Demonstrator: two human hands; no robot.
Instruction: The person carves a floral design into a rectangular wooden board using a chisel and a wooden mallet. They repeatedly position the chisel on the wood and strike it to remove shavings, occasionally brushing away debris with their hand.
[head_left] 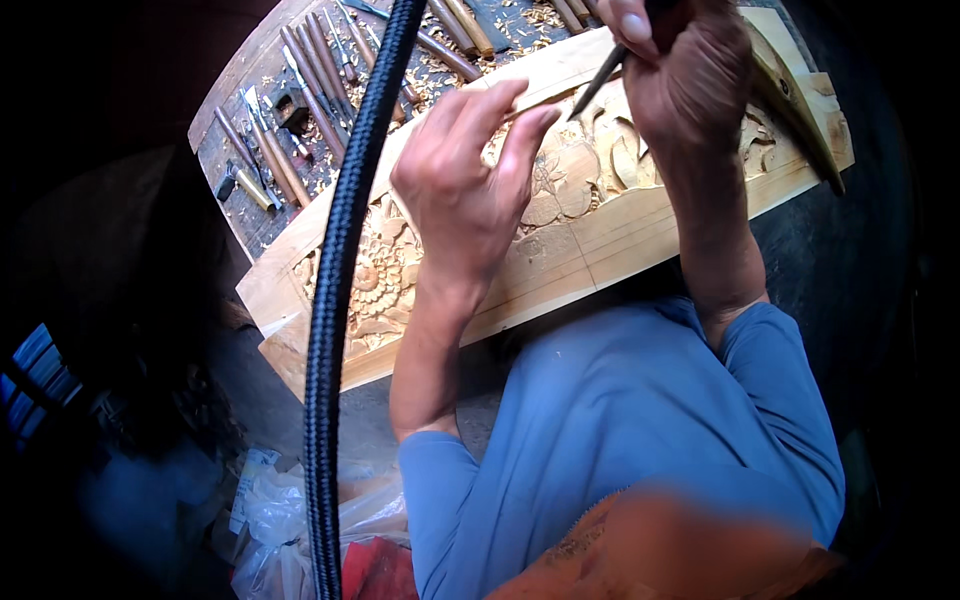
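Note:
A long pale wooden board (625,240) lies slantwise in front of me, carved in relief with flowers and leaves. A finished-looking carved flower (378,280) shows on its left part, while drawn outlines (560,185) mark the middle. My left hand (460,180) hovers over the middle of the board, thumb and forefinger apart, with nothing visible between them. Farther right, my right hand (690,85) is closed around a dark pointed carving tool (598,85), whose tip points down and left toward the carving. The tool's handle is mostly hidden by my fingers.
Beyond the board, several carving chisels (315,75) lie on a dark work table (235,95) among wood shavings. A curved wooden piece (795,105) rests across the board's right end. A black braided cable (335,240) crosses the view. Plastic bags (280,510) sit low at left.

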